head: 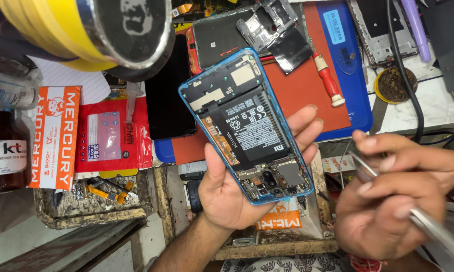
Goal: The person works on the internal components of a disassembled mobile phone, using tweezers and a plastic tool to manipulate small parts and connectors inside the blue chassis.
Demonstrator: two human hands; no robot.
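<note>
My left hand (227, 194) holds an opened smartphone (244, 126) with a blue frame, its back cover off, black battery and circuit boards facing up. The phone lies across my palm, tilted, with my fingers wrapped behind its right edge. My right hand (393, 201), at the lower right, grips metal tweezers (428, 224) whose tips point up and left toward the phone without touching it. The hand is blurred.
A red and blue work mat (307, 85) carries a red-handled screwdriver (329, 80), a black phone back cover (217, 38) and a metal bracket (265, 22). Orange and red packets (55, 136), a brown bottle (5, 156) and a yellow-taped lamp head (101, 30) crowd the left. Black cables (403, 65) run on the right.
</note>
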